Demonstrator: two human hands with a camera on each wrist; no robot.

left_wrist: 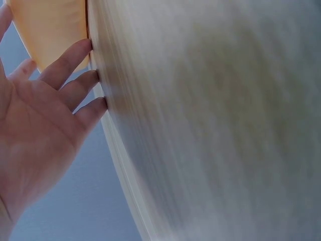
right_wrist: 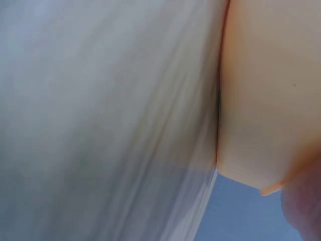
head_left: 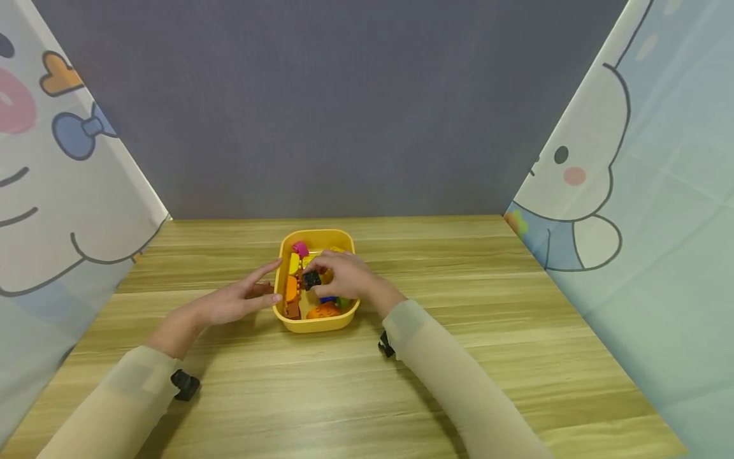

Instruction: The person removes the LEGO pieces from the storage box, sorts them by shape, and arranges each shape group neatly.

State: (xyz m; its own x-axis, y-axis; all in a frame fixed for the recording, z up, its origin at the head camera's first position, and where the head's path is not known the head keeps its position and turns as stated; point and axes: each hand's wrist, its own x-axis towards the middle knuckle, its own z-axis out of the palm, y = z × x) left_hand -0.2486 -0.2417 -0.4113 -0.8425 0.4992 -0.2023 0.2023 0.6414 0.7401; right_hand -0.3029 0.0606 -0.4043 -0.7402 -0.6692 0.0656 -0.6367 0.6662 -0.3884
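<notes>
A yellow plastic bin point(head_left: 314, 326) stands on the table with several colourful toy pieces in it. My right hand point(head_left: 344, 274) reaches over its right rim and pinches a small black block point(head_left: 311, 279) between thumb and fingers. Along the bin's left side my left hand point(head_left: 237, 301) is spread, its thumb and index fingertip at the rim. In the left wrist view, fingertips of the left hand point(left_wrist: 45, 115) rest on the wooden surface beside the bin wall point(left_wrist: 52, 30). The right wrist view shows mostly the bin's outer wall point(right_wrist: 271, 95); the right fingers are hidden there.
Inside the bin lie a magenta piece point(head_left: 301, 248), an orange block point(head_left: 292, 289), a brown block point(head_left: 293, 310) and a rounded orange piece point(head_left: 323, 310). The wood-grain table point(head_left: 275, 389) meets a dark grey panel point(head_left: 338, 115) behind and cartoon-printed cloths at both sides.
</notes>
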